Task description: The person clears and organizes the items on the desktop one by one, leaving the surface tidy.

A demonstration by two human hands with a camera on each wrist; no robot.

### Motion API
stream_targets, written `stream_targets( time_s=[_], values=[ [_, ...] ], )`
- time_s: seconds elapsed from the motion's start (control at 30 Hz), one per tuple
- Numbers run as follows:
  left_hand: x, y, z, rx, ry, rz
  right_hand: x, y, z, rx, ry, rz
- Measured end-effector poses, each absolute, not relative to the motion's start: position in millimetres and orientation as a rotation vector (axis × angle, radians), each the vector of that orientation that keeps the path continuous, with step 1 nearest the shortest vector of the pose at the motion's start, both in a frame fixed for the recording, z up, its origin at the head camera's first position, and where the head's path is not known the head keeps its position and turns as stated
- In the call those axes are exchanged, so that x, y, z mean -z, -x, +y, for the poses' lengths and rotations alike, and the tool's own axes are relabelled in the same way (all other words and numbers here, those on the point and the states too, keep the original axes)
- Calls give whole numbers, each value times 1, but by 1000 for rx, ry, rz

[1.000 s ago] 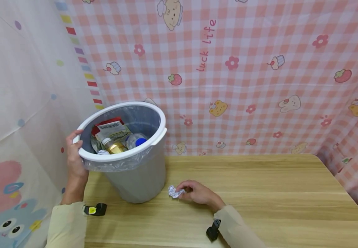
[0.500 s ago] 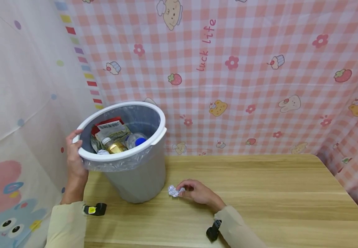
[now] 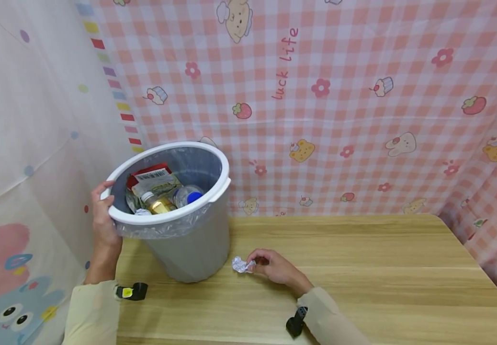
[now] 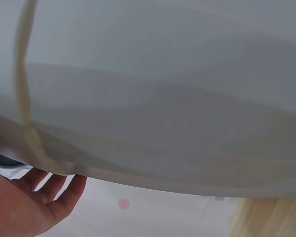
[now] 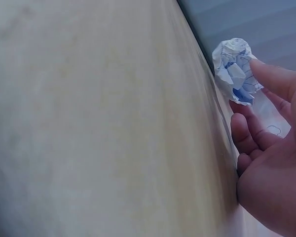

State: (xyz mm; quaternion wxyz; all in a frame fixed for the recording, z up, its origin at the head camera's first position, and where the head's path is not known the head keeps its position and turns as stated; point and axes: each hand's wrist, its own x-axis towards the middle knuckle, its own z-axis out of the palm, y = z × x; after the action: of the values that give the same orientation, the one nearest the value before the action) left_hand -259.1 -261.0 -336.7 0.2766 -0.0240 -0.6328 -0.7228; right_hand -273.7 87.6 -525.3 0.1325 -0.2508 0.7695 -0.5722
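Since a moment ago the right hand (image 3: 274, 266) has nudged the crumpled paper ball (image 3: 241, 264) slightly farther along the wooden table (image 3: 360, 268), toward the bin (image 3: 175, 211). Its thumb and fingertips pinch the ball, which sits just right of the bin's base. The left hand (image 3: 102, 218) grips the bin's left rim, fingers curled over it.

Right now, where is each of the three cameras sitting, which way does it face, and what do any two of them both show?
Head: worn high, looking forward and down at the wooden table; shows both forearms, the left hand gripping the bin rim, and the right hand pinching the paper ball.
Left wrist: under the tilted bin, facing its grey wall; palm and fingers show.
Right wrist: low on the table, facing the bin; fingers show.
Shared: head and right wrist both show the paper ball.
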Motion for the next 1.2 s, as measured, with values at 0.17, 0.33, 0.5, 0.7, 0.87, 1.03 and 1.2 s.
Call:
stream_targets(
  time_s=[0.17,0.33,0.5,0.7,0.87,1.03,1.2],
  values=[
    [337,260,-260,1943,60,-1711,526,273,87,1702,734,2236],
    [338,260,-260,1925,62,-1742,525,272,86,1712,721,2245],
    [340,259,-260,1914,59,-1745,522,272,88,1718,691,2245],
    [340,258,-261,1912,59,-1748,519,274,94,1711,682,2272],
    [339,258,-261,1917,69,-1730,517,277,101,1701,669,2309],
    [338,259,-261,1913,73,-1710,511,278,109,1707,616,2307],
    [338,258,-261,1903,67,-1737,504,278,115,1756,549,2266]
  ],
)
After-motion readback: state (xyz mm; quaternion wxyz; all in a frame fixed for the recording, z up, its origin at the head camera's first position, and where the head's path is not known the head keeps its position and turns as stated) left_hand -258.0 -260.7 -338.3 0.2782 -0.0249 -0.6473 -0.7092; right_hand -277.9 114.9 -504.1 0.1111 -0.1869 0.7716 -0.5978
